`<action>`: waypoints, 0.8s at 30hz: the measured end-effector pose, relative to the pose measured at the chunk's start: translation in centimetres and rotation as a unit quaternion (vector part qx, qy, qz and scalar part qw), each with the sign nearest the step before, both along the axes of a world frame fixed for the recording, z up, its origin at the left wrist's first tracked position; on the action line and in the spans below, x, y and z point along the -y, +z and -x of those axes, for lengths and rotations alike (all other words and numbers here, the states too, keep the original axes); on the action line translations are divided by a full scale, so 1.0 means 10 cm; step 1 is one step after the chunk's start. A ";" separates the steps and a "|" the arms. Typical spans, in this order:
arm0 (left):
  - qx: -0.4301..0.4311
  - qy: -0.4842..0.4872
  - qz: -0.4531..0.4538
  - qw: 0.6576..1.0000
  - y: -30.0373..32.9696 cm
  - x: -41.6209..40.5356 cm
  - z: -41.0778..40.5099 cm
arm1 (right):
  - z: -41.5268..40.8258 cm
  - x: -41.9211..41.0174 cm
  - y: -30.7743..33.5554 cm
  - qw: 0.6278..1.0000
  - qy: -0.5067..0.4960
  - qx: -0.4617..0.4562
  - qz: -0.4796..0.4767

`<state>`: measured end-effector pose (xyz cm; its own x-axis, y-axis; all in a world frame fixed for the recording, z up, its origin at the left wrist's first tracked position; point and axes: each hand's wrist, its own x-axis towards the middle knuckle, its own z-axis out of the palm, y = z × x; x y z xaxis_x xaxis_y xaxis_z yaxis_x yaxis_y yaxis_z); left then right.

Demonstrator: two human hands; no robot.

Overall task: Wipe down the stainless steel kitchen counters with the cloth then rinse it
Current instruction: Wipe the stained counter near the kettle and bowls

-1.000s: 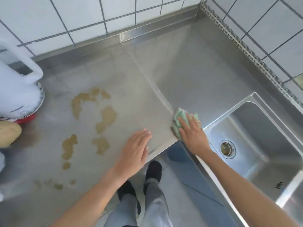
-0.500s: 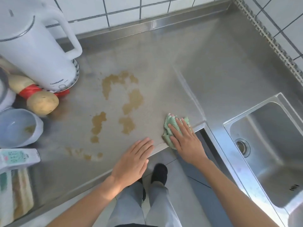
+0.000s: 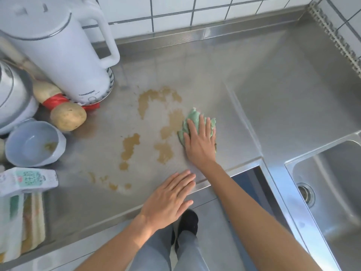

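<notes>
Right hand (image 3: 199, 143), fingers spread, presses green cloth (image 3: 192, 122) beside brown spill (image 3: 172, 122), seemingly touching; left hand (image 3: 168, 200) flat.

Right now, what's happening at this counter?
A person is wiping a stainless steel counter. The right hand presses a green cloth flat at the edge of a brown spill; most patches are not yet wiped. The left hand rests flat at the counter's front edge. The sink sits to the right.
</notes>
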<state>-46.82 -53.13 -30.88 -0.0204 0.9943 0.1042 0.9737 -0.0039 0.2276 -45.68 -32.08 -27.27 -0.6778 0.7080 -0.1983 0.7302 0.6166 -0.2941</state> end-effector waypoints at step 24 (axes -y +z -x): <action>-0.026 0.003 0.010 1.000 -0.02 0.30 0.25 | 0.20 -0.02 -0.01 0.989 0.150 0.001 0.002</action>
<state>-49.28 -56.16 -31.05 -0.0217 0.9961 0.0858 0.9842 0.0062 0.1770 -47.66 -31.84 -27.35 -0.8570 0.4740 -0.2023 0.5148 0.8043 -0.2968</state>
